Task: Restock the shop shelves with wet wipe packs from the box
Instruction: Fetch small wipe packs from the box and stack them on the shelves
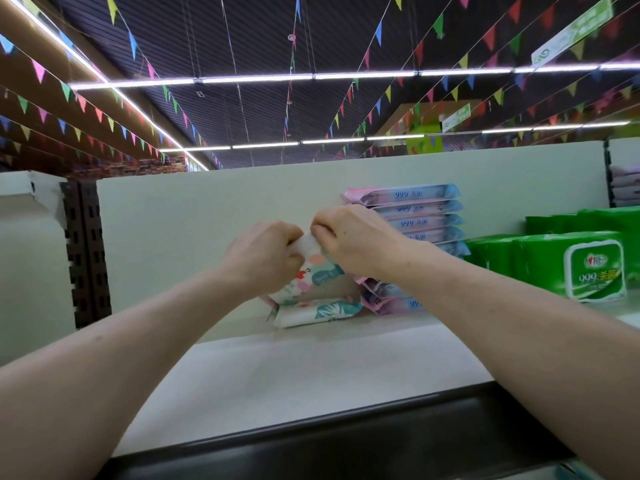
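On the white top shelf (311, 368) both my hands hold a floral white wet wipe pack (311, 271) tilted on end against the back panel. My left hand (263, 258) grips its upper left edge. My right hand (353, 237) pinches its top edge from the right. A second floral pack (317, 313) lies flat on the shelf below it. Right beside them stands a stack of several pink-and-blue wipe packs (419, 216), partly hidden behind my right hand. The box is out of view.
Green wipe packs (568, 265) fill the shelf to the right. A dark slotted upright (86, 251) bounds the shelf on the left. The shelf's dark front lip (346, 441) runs below my forearms. Bunting and light strips hang from the ceiling.
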